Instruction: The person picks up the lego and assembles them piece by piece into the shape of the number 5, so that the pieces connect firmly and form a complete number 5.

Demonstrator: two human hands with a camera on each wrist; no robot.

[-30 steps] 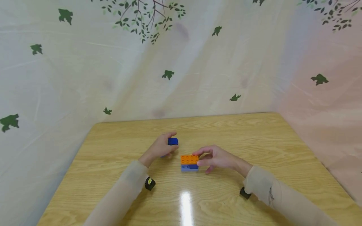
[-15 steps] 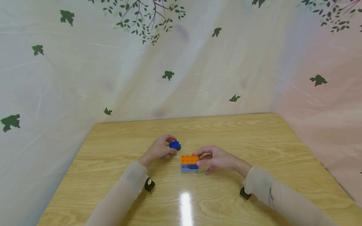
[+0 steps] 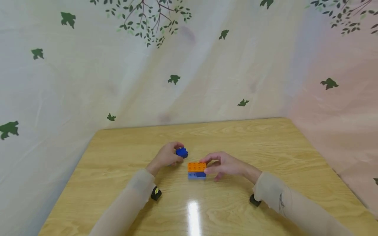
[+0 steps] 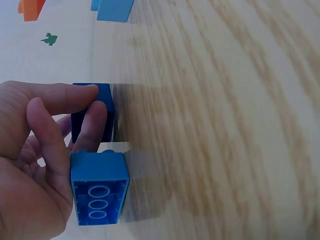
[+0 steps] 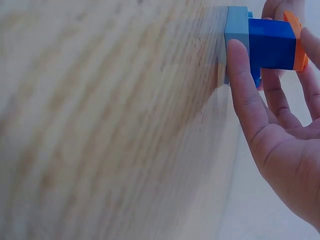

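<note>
**Left hand (image 3: 166,155) pinching dark blue brick (image 3: 181,152); right hand (image 3: 222,165) on orange-topped stack (image 3: 197,170). Hands apart.**

Left to right:

- Pale backdrop (image 3: 59,91) with dark green prints, running behind the whole wood table (image 3: 124,147).
- Left arm: pale sleeve (image 3: 121,205), small black device (image 3: 156,193) at the wrist.
- Left hand: thumb and fingers curled on the dark blue brick, near mid-table, beyond the stack's left end. Brick not touching the stack. Can't tell if it's fully off the table.
- Light blue brick (image 4: 100,187): just beside the left palm in the left wrist view, hollow underside facing the camera, tubes showing. Mostly hidden by the hand from the head. Can't tell if the hand touches it.
- Stack, mid-table, between the hands, upright, three levels. Bottom: light blue base (image 3: 196,178), two studs exposed at the left. Middle: blue block (image 3: 201,174) over the base's right part. Top: orange piece (image 3: 195,167), studs up.
- Right hand: curled round the stack's right end, thumb on the near side of the orange piece, index on the far side. In the right wrist view another fingertip lies against the base.
- Right arm: second black device (image 3: 255,200) at the wrist, then right sleeve (image 3: 295,203) with a dark mark.
</note>
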